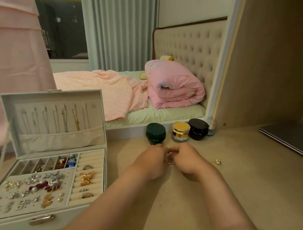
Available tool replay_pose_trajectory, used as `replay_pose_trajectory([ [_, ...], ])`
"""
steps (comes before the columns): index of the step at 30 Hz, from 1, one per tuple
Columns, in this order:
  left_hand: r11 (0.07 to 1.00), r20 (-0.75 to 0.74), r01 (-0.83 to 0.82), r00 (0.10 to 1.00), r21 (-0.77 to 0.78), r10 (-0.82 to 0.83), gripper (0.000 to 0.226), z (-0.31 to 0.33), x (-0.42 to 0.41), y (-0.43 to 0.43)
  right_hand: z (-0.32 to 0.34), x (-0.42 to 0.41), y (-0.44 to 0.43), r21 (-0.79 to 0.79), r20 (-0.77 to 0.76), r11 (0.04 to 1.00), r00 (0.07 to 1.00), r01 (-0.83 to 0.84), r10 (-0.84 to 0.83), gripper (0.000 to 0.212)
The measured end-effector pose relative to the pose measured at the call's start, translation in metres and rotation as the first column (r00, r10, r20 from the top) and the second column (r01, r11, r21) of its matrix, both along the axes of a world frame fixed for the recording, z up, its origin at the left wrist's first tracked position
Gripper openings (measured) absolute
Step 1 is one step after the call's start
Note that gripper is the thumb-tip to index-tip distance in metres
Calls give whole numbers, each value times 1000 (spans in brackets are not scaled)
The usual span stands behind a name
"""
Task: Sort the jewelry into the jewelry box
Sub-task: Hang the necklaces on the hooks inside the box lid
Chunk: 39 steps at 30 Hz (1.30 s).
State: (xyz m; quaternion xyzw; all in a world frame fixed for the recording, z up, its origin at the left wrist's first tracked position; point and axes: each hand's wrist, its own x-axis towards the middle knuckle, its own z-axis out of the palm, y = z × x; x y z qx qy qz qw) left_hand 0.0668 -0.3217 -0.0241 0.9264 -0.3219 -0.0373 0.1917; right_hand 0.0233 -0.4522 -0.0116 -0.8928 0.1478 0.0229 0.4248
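Note:
A white jewelry box (96, 194) stands open at the left of the beige tabletop. Its tray holds several earrings, brooches and rings, and several necklaces (63, 120) hang inside the raised lid. My left hand (152, 161) and my right hand (185, 160) meet at the middle of the table with curled fingers, pinching a small silvery piece of jewelry (170, 163) between them; most of it is hidden by the fingers. A small gold piece (217, 161) lies loose on the table to the right of my right hand.
Three lidded cosmetic jars stand just behind my hands: dark green (155, 132), gold-topped (180, 131) and black (198, 129). A grey closed laptop (295, 139) lies at the far right. A mirror behind the table reflects a bed. Pink fabric (4, 68) hangs at the left.

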Motion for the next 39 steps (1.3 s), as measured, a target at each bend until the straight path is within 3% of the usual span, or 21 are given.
replay_pose_trajectory([
  [2,1000,9,-7,1000,-4,7,33,-2,2,9,6,-4,-2,266,18,963,999,35,-42,48],
  [3,1000,3,-8,1000,2,8,35,-3,2,14,7,-5,-4,291,28,955,998,52,-63,48],
  [4,1000,-5,1,1000,7,-1,37,-5,2,17,9,-6,-7,236,46,969,995,71,-84,46],
  [6,999,0,19,1000,28,-19,34,-7,1,21,9,-5,-16,-53,86,996,994,76,-71,38],
  [8,1000,17,0,1000,27,-1,27,-6,0,22,9,-7,-20,-271,22,963,1000,6,0,33],
  [12,995,4,-88,996,40,88,15,-1,0,26,10,-12,-14,-291,-96,950,991,-117,93,30],
  [18,989,-37,-126,991,83,129,13,9,-4,41,7,-8,8,-322,-54,931,985,-174,165,20],
  [22,983,-95,-155,985,-100,145,12,25,-8,55,4,-8,17,-195,46,956,972,-218,231,4],
  [27,920,-224,-189,968,-343,115,13,48,-15,89,18,-9,28,153,196,954,954,-258,227,9],
  [30,817,-344,-271,934,-510,95,16,56,-20,110,31,-9,45,223,242,914,928,-338,284,12],
  [33,688,-495,-336,868,-643,-39,19,66,-29,130,44,-14,66,255,254,880,906,-401,339,20],
  [36,578,-562,-378,808,-723,-175,20,72,-37,149,57,-18,85,322,274,832,886,-451,374,24],
  [39,502,-572,-414,793,-760,-212,14,77,-39,170,73,-17,105,393,289,799,886,-455,362,19],
])
